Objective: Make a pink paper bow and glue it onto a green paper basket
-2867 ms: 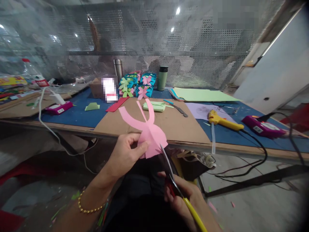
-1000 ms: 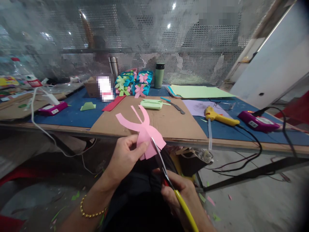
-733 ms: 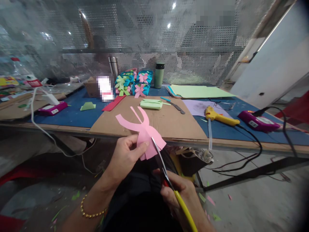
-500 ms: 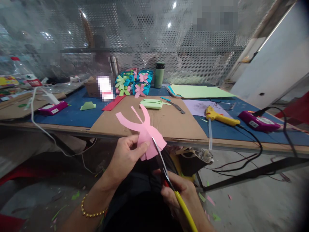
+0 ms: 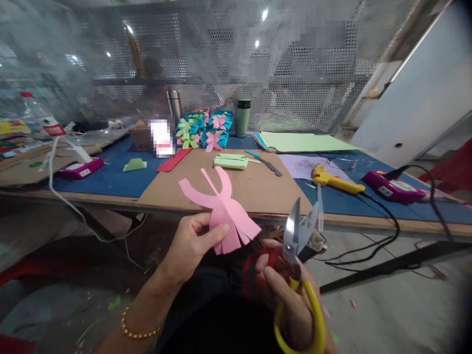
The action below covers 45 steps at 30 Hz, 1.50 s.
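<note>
Between the thumb and fingers of my left hand (image 5: 197, 241) is a pink paper cutout (image 5: 229, 216), with long curved strips at its top and slits along its lower right edge. My right hand (image 5: 291, 290) grips yellow-handled scissors (image 5: 292, 231), their blades pointing up and spread apart. The blades stand to the right of the paper, not touching it. Something red beside the right fingers is smeared by motion. A gold bead bracelet (image 5: 142, 336) circles my left wrist.
On the table lie cardboard (image 5: 177, 191), a folded green paper piece (image 5: 230, 162), a red strip (image 5: 175, 160), a yellow glue gun (image 5: 337, 182) and green sheets (image 5: 306, 141). Bow-topped paper pieces (image 5: 204, 130) stand behind, near a green tumbler (image 5: 242, 118). A black cord hangs at right.
The scissors have come out of the pink paper and swung right and upright, blades opening. A further slit shows in the paper. My left hand keeps its hold.
</note>
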Motion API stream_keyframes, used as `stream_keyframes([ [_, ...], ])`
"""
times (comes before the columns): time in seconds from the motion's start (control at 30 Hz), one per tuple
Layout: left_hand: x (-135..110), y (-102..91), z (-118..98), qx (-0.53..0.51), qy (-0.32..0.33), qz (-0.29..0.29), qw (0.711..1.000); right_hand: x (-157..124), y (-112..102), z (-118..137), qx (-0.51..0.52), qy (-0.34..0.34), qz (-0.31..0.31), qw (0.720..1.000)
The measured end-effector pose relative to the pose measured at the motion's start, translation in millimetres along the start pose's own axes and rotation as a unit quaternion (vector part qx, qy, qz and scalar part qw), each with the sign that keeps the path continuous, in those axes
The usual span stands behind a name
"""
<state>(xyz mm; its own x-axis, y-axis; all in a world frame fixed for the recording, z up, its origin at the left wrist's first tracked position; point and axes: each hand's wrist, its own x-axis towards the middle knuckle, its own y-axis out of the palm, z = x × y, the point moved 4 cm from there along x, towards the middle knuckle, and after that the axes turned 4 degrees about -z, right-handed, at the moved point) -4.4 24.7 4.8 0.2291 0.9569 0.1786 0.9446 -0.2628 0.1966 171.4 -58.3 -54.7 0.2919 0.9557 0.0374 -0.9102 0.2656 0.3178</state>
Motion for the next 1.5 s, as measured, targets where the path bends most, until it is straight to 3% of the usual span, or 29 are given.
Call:
stream_keyframes([
  [0.17, -9.0, 14.7, 7.9, 0.007, -0.036, 0.054, 0.998, 11.2, 17.2, 3.4, 0.083, -0.007, -0.035, 0.996],
  [0.3, -12.9, 19.3, 14.6, -0.029, -0.067, 0.071, 0.995, 11.6, 16.2, 3.9, 0.04, -0.015, -0.055, 0.998],
  [0.53, -16.2, 25.9, 24.1, -0.021, -0.097, 0.095, 0.99, 9.0, 15.8, 21.0, -0.124, -0.099, -0.081, 0.984],
  [0.73, -14.1, 22.0, 25.0, -0.077, -0.111, 0.071, 0.988, 8.4, 14.2, 24.4, -0.136, -0.112, -0.079, 0.981],
  [1.0, -15.0, 28.2, 19.6, -0.131, -0.151, 0.088, 0.976, 11.9, 7.6, 22.0, -0.187, -0.115, -0.077, 0.973],
  [1.2, -2.1, 7.2, 9.3, -0.064, -0.101, 0.036, 0.992, 5.6, -14.8, 28.4, -0.26, -0.108, 0.013, 0.959],
  [1.37, 3.2, -12.3, 3.1, -0.006, -0.069, 0.04, 0.997, -15.4, -44.1, 19.1, -0.322, -0.073, 0.211, 0.92],
  [1.5, 5.5, -23.3, 0.7, 0.005, -0.069, 0.03, 0.997, -20.8, -54.5, 14.9, -0.346, -0.03, 0.228, 0.91],
])
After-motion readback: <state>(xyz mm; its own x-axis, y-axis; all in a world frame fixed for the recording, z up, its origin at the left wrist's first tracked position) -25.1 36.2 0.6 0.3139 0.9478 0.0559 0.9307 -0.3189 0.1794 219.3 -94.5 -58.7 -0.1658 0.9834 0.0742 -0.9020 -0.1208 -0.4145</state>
